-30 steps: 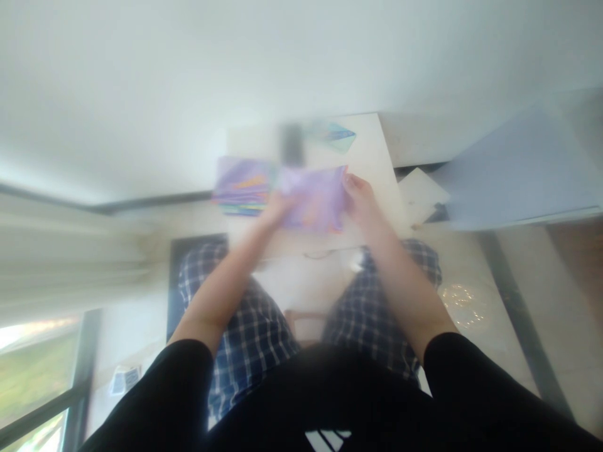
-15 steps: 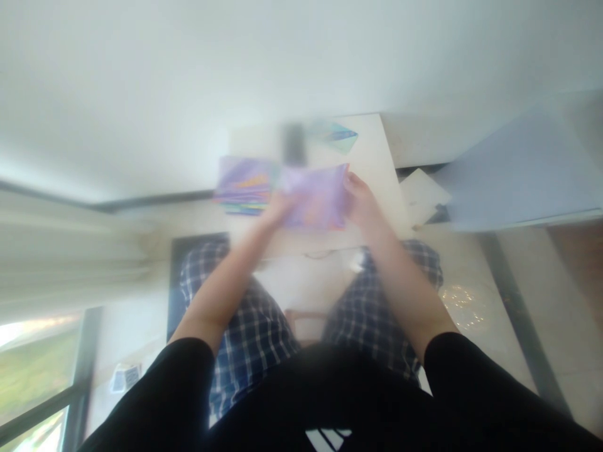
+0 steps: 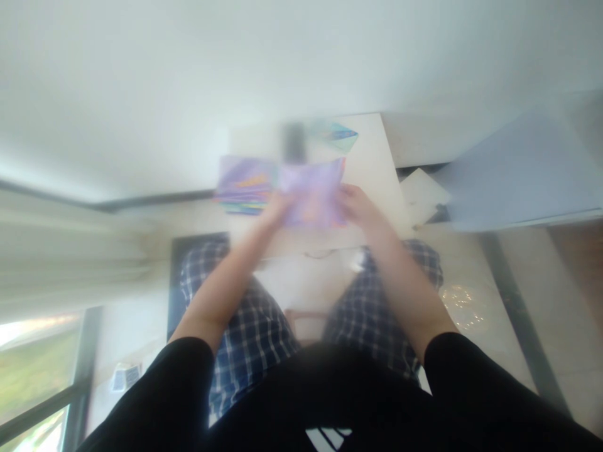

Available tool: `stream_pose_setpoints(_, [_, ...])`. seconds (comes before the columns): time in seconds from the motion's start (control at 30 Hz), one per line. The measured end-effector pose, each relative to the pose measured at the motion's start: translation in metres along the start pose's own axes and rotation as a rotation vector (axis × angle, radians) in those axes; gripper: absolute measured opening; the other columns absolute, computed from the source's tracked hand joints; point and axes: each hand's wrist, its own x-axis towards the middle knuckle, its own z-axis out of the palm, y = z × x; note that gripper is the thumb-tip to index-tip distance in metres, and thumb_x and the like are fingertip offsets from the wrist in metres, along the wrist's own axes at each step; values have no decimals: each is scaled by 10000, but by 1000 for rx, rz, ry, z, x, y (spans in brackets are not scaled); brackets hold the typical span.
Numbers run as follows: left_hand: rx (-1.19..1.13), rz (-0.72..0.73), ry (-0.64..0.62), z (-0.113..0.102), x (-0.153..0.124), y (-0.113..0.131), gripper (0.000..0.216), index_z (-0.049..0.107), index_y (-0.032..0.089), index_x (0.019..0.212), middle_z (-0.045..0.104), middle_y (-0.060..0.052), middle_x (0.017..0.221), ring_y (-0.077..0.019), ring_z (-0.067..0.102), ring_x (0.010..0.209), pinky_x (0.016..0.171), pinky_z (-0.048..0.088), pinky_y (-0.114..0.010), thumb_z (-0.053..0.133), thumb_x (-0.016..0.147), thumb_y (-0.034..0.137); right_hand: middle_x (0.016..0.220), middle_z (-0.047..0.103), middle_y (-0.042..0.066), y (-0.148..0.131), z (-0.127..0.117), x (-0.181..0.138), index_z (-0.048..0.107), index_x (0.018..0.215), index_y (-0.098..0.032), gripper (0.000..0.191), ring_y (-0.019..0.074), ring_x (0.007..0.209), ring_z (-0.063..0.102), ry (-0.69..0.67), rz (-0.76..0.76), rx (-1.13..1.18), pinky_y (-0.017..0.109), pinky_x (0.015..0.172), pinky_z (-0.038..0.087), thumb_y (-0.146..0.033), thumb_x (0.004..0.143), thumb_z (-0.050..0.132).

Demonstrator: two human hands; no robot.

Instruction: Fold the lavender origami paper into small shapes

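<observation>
A purple patterned sheet of paper (image 3: pixel 313 191) lies on a small white table (image 3: pixel 372 163) in front of my knees. My left hand (image 3: pixel 277 207) rests on the sheet's left lower part; its fingers are blurred. My right hand (image 3: pixel 355 204) sits at the sheet's right edge, fingers curled against it. A stack of coloured paper (image 3: pixel 242 185) lies just left of the sheet. The whole view is out of focus.
A folded teal paper shape (image 3: pixel 336 135) and a dark upright object (image 3: pixel 293 143) stand at the table's far side. A large pale blue sheet (image 3: pixel 518 176) and white paper (image 3: pixel 421 194) lie to the right. A window (image 3: pixel 38 376) is at lower left.
My right hand has slid down and inward from the sheet's upper right corner to its right edge. The left hand has hardly moved.
</observation>
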Motion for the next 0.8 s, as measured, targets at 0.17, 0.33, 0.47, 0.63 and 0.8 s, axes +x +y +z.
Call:
stream_pose_setpoints(0.17, [25, 21, 15, 0, 6, -9, 599, 690, 192, 1208, 725, -101, 1239, -319, 640, 1236, 1083, 499, -425, 790, 725, 531, 778, 706, 23, 3, 7, 3, 696, 856, -191, 522, 170, 735, 650, 18, -49, -140, 284, 666, 556, -604, 586, 868])
stream_pose_setpoints(0.33, [139, -100, 197, -3, 13, -9, 625, 670, 180, 1237, 703, -139, 1275, -336, 628, 1260, 1070, 496, -444, 807, 715, 494, 822, 703, 2, 7, 0, 4, 695, 816, -222, 195, 171, 806, 646, 355, -355, -510, 328, 824, 553, -373, 726, 779])
stream_pose_setpoints(0.47, [165, -111, 248, 2, 9, 0, 624, 667, 168, 1233, 704, -133, 1275, -348, 606, 1288, 1070, 494, -432, 831, 700, 448, 890, 724, 36, 6, 0, -1, 751, 887, -233, 148, 188, 824, 657, 296, -468, -675, 343, 855, 549, -335, 798, 691])
stream_pose_setpoints(0.63, [111, -114, 214, 3, 8, -2, 643, 647, 151, 1252, 691, -142, 1299, -330, 617, 1274, 1061, 502, -420, 800, 719, 475, 972, 746, 44, 12, 9, 0, 759, 971, -249, 214, 201, 877, 676, 325, -506, -688, 348, 885, 554, -348, 788, 709])
stream_pose_setpoints(0.8, [62, -67, 197, 1, 11, -7, 644, 643, 158, 1242, 685, -142, 1310, -325, 610, 1286, 1073, 496, -416, 786, 720, 507, 987, 760, 56, 17, 16, -2, 769, 939, -239, 222, 218, 918, 692, 400, -465, -540, 376, 926, 550, -405, 804, 707])
